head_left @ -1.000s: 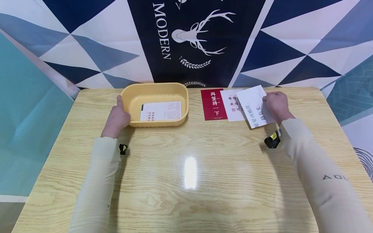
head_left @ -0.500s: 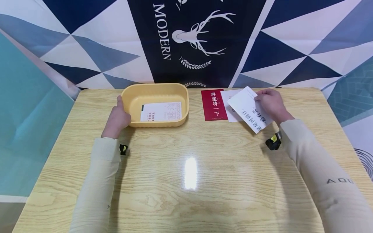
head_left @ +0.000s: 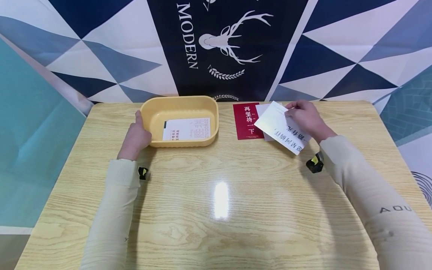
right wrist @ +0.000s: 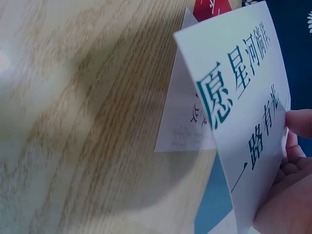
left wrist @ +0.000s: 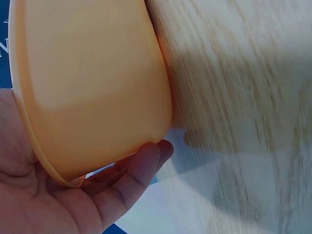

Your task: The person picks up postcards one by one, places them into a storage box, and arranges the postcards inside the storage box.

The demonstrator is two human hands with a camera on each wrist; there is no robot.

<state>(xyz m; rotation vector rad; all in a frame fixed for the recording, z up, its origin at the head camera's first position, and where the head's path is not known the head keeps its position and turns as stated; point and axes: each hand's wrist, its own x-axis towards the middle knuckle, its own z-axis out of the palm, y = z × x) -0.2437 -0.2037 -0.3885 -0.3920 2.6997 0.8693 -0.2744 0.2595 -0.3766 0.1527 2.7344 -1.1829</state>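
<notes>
My left hand [head_left: 134,138] grips the left end of a yellow plastic basket [head_left: 179,143]. In the left wrist view its fingers [left wrist: 139,175] curl against the basket's outer wall below the rim. Inside the basket lies a white printed card [head_left: 189,129] over a dark-edged one. Thumb and fingers of my right hand [head_left: 308,118] pinch a white card with dark green characters [head_left: 283,129] by its edge. This card is held tilted above another white card [right wrist: 178,122], covering most of it in the head view. Left of these is a red card with white characters [head_left: 248,123], partly overlapped.
All of this is along the back edge of a wooden table [head_left: 222,240]. Behind it hangs a patterned backdrop [head_left: 229,48] with a deer head. Small black devices are on both wrists, one of them a device [head_left: 315,163] under the right sleeve.
My right hand has moved left with the green-lettered card, which has turned and now overlaps more of the white card and reaches the red one. My left hand and the basket stay put.
</notes>
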